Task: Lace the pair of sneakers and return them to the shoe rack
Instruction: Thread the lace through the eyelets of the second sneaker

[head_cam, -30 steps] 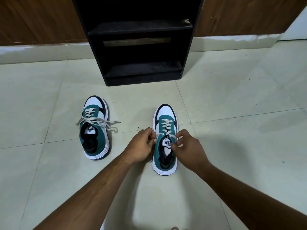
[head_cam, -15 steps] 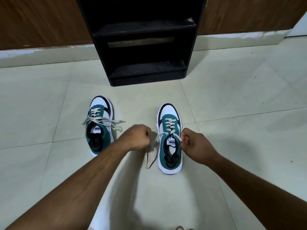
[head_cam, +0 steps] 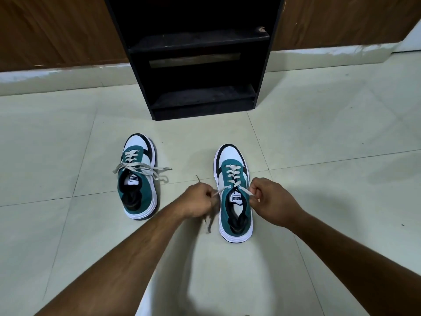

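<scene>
Two teal, white and black sneakers stand on the tiled floor, toes toward the rack. The right sneaker [head_cam: 234, 201] is laced up to its top eyelets. My left hand [head_cam: 199, 200] is closed on the left end of its beige lace [head_cam: 232, 176], just left of the shoe; the loose tail hangs below the fist. My right hand [head_cam: 271, 201] pinches the other lace end at the shoe's right side. The left sneaker [head_cam: 137, 179] sits apart to the left, its lace tied loosely with ends spread over the floor.
A black shoe rack [head_cam: 198, 58] with two bare shelves stands straight ahead against a wooden wall [head_cam: 57, 30]. Pale floor tiles [head_cam: 330, 144] stretch to both sides of the shoes.
Both hands have pulled the lace ends outward from the right sneaker's tongue, then eased back a little closer to the shoe. The view has shifted slightly.
</scene>
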